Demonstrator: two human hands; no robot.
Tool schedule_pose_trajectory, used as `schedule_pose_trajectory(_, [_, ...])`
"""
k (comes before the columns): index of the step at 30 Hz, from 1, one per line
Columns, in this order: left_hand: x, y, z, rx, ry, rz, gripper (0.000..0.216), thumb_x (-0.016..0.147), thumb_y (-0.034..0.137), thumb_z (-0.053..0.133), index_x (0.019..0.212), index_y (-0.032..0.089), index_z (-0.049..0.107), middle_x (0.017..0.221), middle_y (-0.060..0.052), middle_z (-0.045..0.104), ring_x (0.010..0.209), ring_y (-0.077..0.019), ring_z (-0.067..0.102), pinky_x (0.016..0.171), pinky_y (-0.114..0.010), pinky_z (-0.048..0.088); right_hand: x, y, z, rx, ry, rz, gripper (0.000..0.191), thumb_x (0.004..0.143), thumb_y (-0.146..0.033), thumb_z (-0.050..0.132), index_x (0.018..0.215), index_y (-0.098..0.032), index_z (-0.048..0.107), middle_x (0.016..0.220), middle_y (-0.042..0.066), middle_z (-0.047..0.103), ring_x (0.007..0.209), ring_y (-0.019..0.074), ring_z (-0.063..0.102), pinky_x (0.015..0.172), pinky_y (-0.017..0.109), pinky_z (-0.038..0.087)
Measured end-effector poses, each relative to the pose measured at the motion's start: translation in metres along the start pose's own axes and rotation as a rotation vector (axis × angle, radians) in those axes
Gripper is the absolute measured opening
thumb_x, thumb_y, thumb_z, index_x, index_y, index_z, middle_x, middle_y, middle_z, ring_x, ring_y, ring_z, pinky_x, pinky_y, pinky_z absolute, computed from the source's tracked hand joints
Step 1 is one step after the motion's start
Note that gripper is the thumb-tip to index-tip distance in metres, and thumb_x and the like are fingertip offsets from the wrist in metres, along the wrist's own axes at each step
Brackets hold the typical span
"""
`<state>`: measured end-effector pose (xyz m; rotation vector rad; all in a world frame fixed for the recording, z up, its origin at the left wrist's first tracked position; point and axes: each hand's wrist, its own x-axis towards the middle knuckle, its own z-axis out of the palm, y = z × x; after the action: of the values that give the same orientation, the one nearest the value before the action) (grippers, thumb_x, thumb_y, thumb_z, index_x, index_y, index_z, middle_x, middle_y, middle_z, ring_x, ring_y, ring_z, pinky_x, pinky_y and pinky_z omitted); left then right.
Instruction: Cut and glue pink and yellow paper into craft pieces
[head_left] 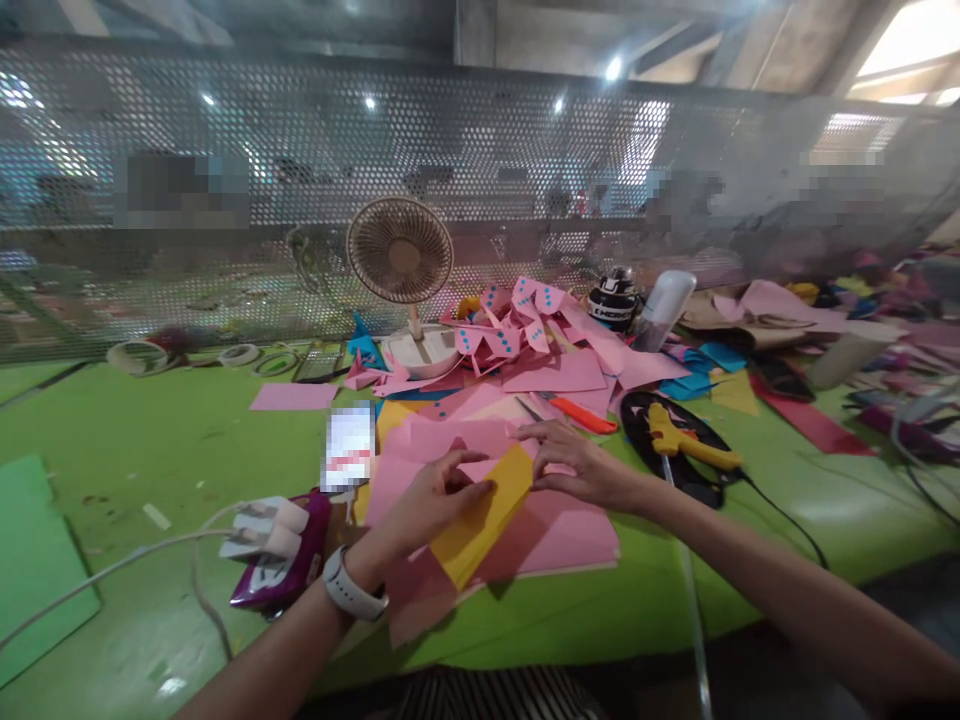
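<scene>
so the yellow paper (484, 515) is a folded strip lying slantwise on a stack of pink sheets (555, 540), close to the near edge of the green bench (150, 440), about the middle of it. the left hand (431, 500), the one with a white watch (351, 588) on the wrist, has the strip pinched between thumb and fingertips along its left side. the right hand (577, 462) isn't clenched. its fingers are stretched out and pressed flat on the far end of the strip, where it meets the pink. the two hands are nearly touching over it.

other stuff around:
- an orange cutter (585, 415) sits just behind the right hand
- a yellow glue gun (686, 440) lies on a black mat (637, 415) to the right, with its cord running off toward the near edge
- white plugs (262, 528) rest on a purple thing (289, 570) just left of the left wrist, and a white cable trails toward the left edge
- a green sheet (37, 560) lies flat at the near left corner
- a small beige fan (400, 255) stands upright near the far edge, beside a heap of pink pieces with blue dots (510, 320)
- tape rolls (137, 355) lie along the far edge on the left, right up against the perforated metal screen (450, 150)
- a white bottle (664, 308) leans tilted behind the heap

the far right corner is piled with more paper scraps, too blurry to sort out.
</scene>
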<state>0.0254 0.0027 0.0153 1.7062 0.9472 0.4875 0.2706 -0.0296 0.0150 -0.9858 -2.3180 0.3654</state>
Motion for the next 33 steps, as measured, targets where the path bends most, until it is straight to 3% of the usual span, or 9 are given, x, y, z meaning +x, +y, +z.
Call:
schedule_pose_trajectory(4, [-0.004, -0.003, -0.002, -0.135, -0.165, -0.097, 0.060, 0.073, 0.041, 0.063, 0.124, 0.018, 0.043, 0.065, 0.003, 0.056, 0.053, -0.0107, 0.050, 0.049, -0.021, 0.037, 0.002, 0.013, 0.011, -0.069, 0.054, 0.077, 0.009, 0.083, -0.028, 0.057, 0.087, -0.021, 0.062, 0.124, 0.008, 0.052, 0.118, 0.0201, 0.044, 0.098, 0.039, 0.036])
schedule_pose_trajectory(7, [-0.005, -0.006, -0.003, -0.121, -0.237, -0.170, 0.053, 0.072, 0.042, 0.063, 0.116, 0.015, 0.048, 0.066, 0.002, 0.057, 0.049, -0.0097, 0.048, 0.048, -0.022, 0.038, 0.003, 0.026, 0.011, -0.206, 0.092, 0.266, 0.014, 0.083, -0.029, 0.057, 0.094, -0.020, 0.061, 0.114, 0.007, 0.059, 0.109, 0.0179, 0.051, 0.093, 0.033, 0.039])
schedule_pose_trajectory(12, [-0.001, -0.012, -0.016, 0.166, -0.149, -0.024, 0.032, 0.078, 0.036, 0.052, 0.100, 0.014, 0.060, 0.063, 0.002, 0.055, 0.053, -0.0110, 0.047, 0.050, -0.022, 0.033, 0.000, 0.050, -0.007, -0.372, 0.061, 0.519, 0.016, 0.080, -0.028, 0.055, 0.091, -0.018, 0.062, 0.090, 0.006, 0.064, 0.087, 0.0189, 0.059, 0.075, 0.029, 0.044])
schedule_pose_trajectory(15, [0.001, -0.013, -0.026, 0.428, -0.058, 0.062, 0.030, 0.077, 0.029, 0.048, 0.099, 0.016, 0.063, 0.074, -0.001, 0.062, 0.064, -0.0149, 0.054, 0.058, -0.024, 0.037, -0.006, 0.061, -0.016, -0.458, 0.039, 0.593, 0.018, 0.080, -0.028, 0.053, 0.092, -0.018, 0.062, 0.093, 0.007, 0.063, 0.091, 0.0206, 0.058, 0.077, 0.029, 0.042])
schedule_pose_trajectory(18, [0.001, -0.013, -0.032, 0.545, -0.064, 0.108, 0.033, 0.076, 0.024, 0.045, 0.103, 0.019, 0.063, 0.090, -0.003, 0.066, 0.077, -0.0181, 0.059, 0.067, -0.025, 0.042, -0.012, 0.069, -0.021, -0.551, 0.016, 0.653, 0.023, 0.081, -0.031, 0.051, 0.097, -0.017, 0.060, 0.100, 0.011, 0.062, 0.097, 0.0239, 0.055, 0.082, 0.032, 0.040])
schedule_pose_trajectory(21, [0.001, -0.011, -0.033, 0.656, -0.068, 0.184, 0.036, 0.076, 0.020, 0.043, 0.106, 0.021, 0.063, 0.104, -0.003, 0.065, 0.092, -0.0197, 0.059, 0.079, -0.028, 0.043, -0.014, 0.074, -0.023, -0.608, -0.040, 0.686, 0.032, 0.081, -0.037, 0.052, 0.104, -0.016, 0.057, 0.104, 0.013, 0.061, 0.100, 0.0268, 0.054, 0.083, 0.034, 0.039])
schedule_pose_trajectory(26, [0.003, -0.013, -0.030, 0.934, -0.016, 0.333, 0.039, 0.076, 0.014, 0.044, 0.111, 0.021, 0.061, 0.102, -0.006, 0.065, 0.094, -0.0221, 0.057, 0.085, -0.036, 0.043, -0.008, 0.081, -0.021, -0.614, -0.164, 0.694, 0.034, 0.084, -0.033, 0.048, 0.114, -0.018, 0.052, 0.106, 0.012, 0.060, 0.101, 0.0252, 0.055, 0.083, 0.032, 0.038])
schedule_pose_trajectory(33, [-0.006, -0.009, -0.020, 0.981, 0.052, 0.476, 0.038, 0.091, 0.025, 0.035, 0.127, 0.019, 0.046, 0.130, -0.008, 0.050, 0.124, -0.0201, 0.040, 0.103, -0.039, 0.031, -0.006, 0.077, -0.030, -0.608, -0.224, 0.709, 0.048, 0.076, -0.037, 0.056, 0.119, -0.015, 0.049, 0.105, 0.015, 0.057, 0.096, 0.0284, 0.056, 0.078, 0.034, 0.041])
